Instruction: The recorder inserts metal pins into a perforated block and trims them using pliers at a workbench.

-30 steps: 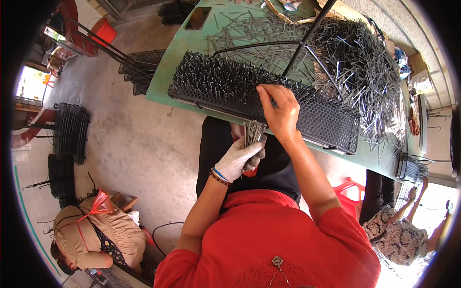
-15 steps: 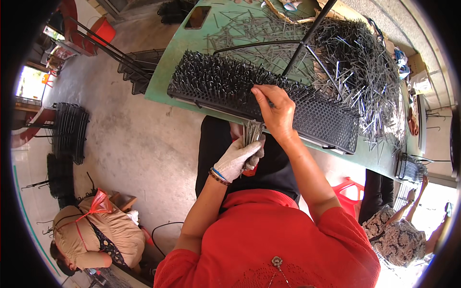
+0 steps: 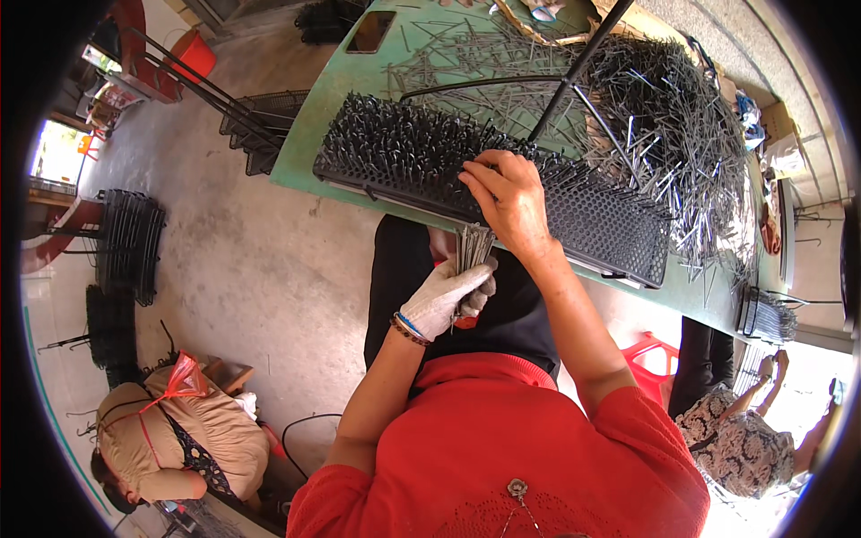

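Note:
My left hand, in a pale work glove, grips a bundle of thin grey metal rods that stand up out of the fist near the table edge. My bare right hand is at a long black perforated rack, thumb and fingers pinched together low over its holes. Whatever those fingertips hold is too small to make out. Thin black rods stand densely upright in the rack's left part, while holes show bare toward its right end.
The green table carries a big heap of dark rods and a slanting black metal post. Black racks hang at the left. Co-workers sit at lower left and right. A red stool stands beside me.
My right hand has shifted slightly left and down along the rack, its fingers curling more. My left hand and its bundle stay nearly still. The right co-worker's hands have drawn together.

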`<state>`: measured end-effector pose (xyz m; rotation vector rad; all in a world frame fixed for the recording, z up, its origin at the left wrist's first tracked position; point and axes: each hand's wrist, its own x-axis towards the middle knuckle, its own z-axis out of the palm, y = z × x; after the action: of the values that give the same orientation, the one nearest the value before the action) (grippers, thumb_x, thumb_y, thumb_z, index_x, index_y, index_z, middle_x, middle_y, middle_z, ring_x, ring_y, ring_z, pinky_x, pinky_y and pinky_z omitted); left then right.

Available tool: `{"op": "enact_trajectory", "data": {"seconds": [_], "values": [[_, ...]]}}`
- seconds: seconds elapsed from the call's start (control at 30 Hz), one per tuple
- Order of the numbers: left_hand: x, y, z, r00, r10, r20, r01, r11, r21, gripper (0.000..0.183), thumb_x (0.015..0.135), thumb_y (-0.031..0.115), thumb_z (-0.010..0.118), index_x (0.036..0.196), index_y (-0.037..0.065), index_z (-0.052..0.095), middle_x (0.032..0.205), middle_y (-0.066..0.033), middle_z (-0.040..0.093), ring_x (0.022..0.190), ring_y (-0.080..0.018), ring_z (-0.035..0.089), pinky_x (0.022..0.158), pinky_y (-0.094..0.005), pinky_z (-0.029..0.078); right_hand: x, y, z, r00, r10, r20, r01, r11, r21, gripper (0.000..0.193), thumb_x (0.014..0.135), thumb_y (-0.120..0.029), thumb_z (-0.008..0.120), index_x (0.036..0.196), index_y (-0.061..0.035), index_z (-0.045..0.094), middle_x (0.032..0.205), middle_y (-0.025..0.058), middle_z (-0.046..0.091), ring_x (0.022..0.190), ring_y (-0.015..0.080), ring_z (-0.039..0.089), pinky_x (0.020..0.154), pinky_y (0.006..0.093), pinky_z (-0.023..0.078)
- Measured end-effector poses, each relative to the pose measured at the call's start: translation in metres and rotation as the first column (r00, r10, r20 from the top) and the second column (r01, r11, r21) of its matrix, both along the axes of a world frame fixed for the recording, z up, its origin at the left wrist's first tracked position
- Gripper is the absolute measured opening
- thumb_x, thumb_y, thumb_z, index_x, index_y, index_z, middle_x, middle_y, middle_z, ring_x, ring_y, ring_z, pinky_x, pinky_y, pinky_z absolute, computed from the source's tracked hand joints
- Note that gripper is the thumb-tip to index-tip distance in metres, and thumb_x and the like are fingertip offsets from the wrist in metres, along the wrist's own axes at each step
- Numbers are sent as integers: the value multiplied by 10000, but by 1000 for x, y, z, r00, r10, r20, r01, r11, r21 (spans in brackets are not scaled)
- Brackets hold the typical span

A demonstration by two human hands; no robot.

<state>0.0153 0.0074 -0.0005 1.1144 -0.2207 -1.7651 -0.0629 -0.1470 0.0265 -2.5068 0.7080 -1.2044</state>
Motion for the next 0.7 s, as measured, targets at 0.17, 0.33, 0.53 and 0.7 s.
{"op": "enact_trajectory", "data": {"seconds": [0.17, 0.33, 0.53, 0.7], "values": [[1, 2, -4, 999, 13, -49, -14, 1000, -25, 219, 960, 205, 598, 1108, 45, 614, 806, -11, 630, 575, -33, 555, 473, -173, 440, -3, 3, -1, 1000, -7, 13, 7, 1000, -16, 143, 787, -96, 739, 917, -41, 717, 955, 59, 642, 817, 250, 596, 733, 362, 455], [0, 2, -9, 998, 15, -65, -19, 997, -71, 252, 952, 246, 612, 1107, 48, 589, 821, -26, 640, 612, -69, 599, 506, -196, 477, -4, 9, -1, 997, -76, -17, 76, 997, -28, 160, 785, -94, 740, 935, -43, 718, 968, 64, 642, 846, 239, 594, 748, 357, 447], [-1, 3, -8, 993, 49, -107, -63, 988, -139, 256, 963, 241, 592, 1119, 40, 580, 846, -31, 643, 654, -107, 622, 567, -237, 518, -9, 3, 12, 994, -86, 66, 86, 996, -5, 138, 807, -72, 719, 940, -36, 720, 997, 81, 661, 883, 260, 608, 792, 360, 462], [-1, 4, -2, 987, 103, -121, -124, 976, -180, 263, 965, 235, 587, 1138, 37, 574, 866, -32, 643, 670, -109, 626, 575, -245, 522, -31, 18, 25, 997, 52, 62, -75, 884, 462, 121, 840, -102, 720, 884, 12, 719, 880, 98, 671, 730, 199, 639, 628, 292, 492]]}}
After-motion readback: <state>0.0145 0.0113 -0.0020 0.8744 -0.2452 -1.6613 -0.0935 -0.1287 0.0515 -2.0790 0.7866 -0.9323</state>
